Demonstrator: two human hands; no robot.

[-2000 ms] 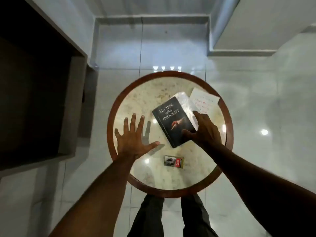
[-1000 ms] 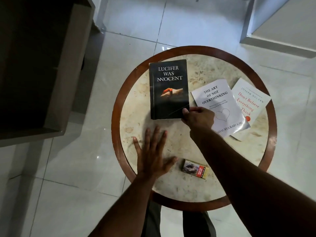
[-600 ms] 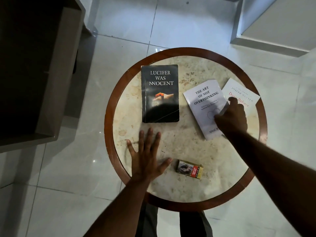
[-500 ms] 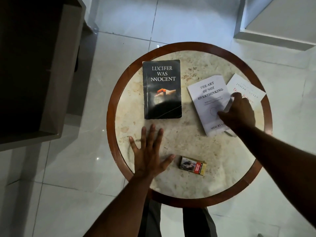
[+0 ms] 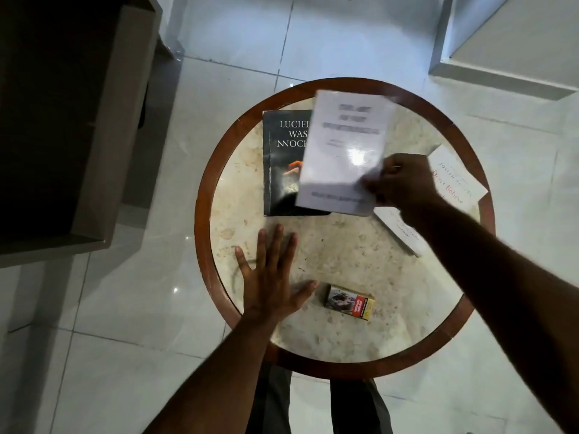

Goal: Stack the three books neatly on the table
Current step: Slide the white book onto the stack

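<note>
Paperbacks by the look of the thin covers: likely light, bendy, and glossy enough to slide.

Pinches the white book at its near right corner with the right grip, fingers closed on the cover, thumb hidden. Holds it raised and tilted above the worktop, overlapping the right half of the black book; blurred, title unreadable. Cannot tell whether it touches the black book yet.

Rests the left grip flat on the worktop, fingers spread, holding nothing, just on the near side of the black book and beside a small packet.

Leaves the third book, white with red lettering, lying at the right edge of the worktop, partly under the right forearm, well apart from the black one.

Judging from the corner pinch: probably droops and swings when held so, hence hard to land square. Better to shift to a hold along the spine or a long edge, thumb on top and fingers beneath, before lowering. Likely skids on the shiny black cover if dropped at an angle. Calls for setting one edge down first, then squaring the sides with the spread left grip. Probably wants the same for the third book: lift by the long edge, not the corner, to avoid creasing a thin cover.
</note>
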